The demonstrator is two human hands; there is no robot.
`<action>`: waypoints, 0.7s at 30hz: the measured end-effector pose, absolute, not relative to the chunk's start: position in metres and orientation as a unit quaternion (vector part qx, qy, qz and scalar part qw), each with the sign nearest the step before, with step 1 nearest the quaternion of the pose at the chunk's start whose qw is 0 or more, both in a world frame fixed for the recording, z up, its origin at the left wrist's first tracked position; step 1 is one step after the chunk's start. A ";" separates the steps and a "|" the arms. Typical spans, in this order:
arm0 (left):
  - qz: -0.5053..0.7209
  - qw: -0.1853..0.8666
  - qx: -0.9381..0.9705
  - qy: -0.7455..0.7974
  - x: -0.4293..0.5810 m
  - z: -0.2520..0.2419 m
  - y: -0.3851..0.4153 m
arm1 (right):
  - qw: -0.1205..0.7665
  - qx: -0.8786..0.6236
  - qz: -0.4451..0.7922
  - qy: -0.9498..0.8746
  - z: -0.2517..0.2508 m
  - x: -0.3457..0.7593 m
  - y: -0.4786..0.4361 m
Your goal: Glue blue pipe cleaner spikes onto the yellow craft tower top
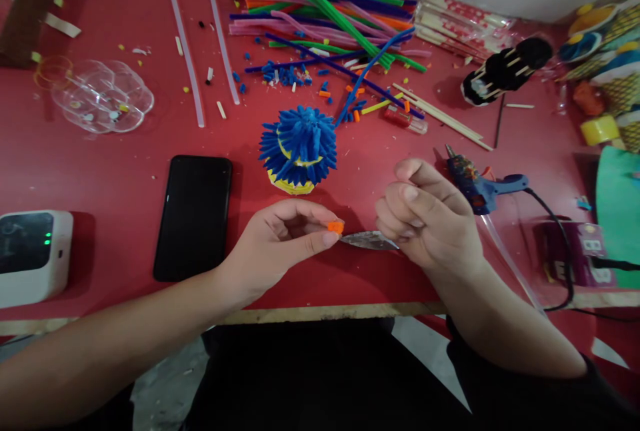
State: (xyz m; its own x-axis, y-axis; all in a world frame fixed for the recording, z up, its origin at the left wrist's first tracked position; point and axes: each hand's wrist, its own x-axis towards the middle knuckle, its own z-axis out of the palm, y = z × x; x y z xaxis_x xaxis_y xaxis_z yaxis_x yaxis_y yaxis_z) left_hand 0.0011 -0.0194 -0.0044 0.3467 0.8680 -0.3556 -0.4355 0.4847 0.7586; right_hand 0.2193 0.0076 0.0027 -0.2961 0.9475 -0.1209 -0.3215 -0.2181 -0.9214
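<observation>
Between the thumb and fingers of my left hand (295,234) is a small orange piece (335,226). My right hand (423,214) is closed, its fingers curled in; a pointed metal blade (370,240) extends from beneath it toward the orange piece, and its handle is hidden in or under that hand. Just beyond both hands stands a blue, tiered pipe-cleaner figure (300,144) with yellow bands and a yellow base.
A black phone (193,218) lies left of my left hand. The blue glue gun (483,181) rests right of my right hand, its cable trailing to the table edge. Pipe cleaners (325,4), clippings, wooden sticks (445,118) and a clear flower-shaped tray (103,96) lie farther back.
</observation>
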 end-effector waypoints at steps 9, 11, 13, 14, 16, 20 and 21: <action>0.417 0.765 0.279 0.404 0.002 -0.007 -0.022 | 0.426 -0.420 0.268 -0.755 -0.013 0.219 0.002; 0.417 0.769 0.272 0.401 0.002 -0.006 -0.022 | 0.402 -0.368 0.229 -0.807 -0.008 0.214 -0.001; 0.414 0.773 0.264 0.401 0.002 -0.005 -0.021 | 0.394 -0.336 0.209 -0.829 -0.006 0.210 -0.004; 0.409 0.775 0.262 0.404 0.002 -0.005 -0.021 | 0.393 -0.330 0.205 -0.834 -0.006 0.209 -0.004; 0.398 0.776 0.262 0.413 0.001 -0.005 -0.020 | 0.386 -0.328 0.202 -0.838 -0.006 0.207 -0.004; 0.372 0.784 0.263 0.421 0.001 -0.005 -0.019 | 0.387 -0.324 0.191 -0.842 -0.008 0.208 -0.004; 0.368 0.789 0.260 0.417 0.001 -0.005 -0.020 | 0.388 -0.327 0.189 -0.841 -0.007 0.208 -0.004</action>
State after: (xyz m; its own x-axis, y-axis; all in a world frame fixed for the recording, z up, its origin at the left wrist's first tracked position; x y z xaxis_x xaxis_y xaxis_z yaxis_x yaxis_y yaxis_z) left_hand 0.0007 -0.0197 -0.0053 0.3805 0.7981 -0.4671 -0.3637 0.5936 0.7179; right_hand 0.2079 -0.0045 -0.0075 -0.4864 0.6958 0.5285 0.4027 0.7153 -0.5711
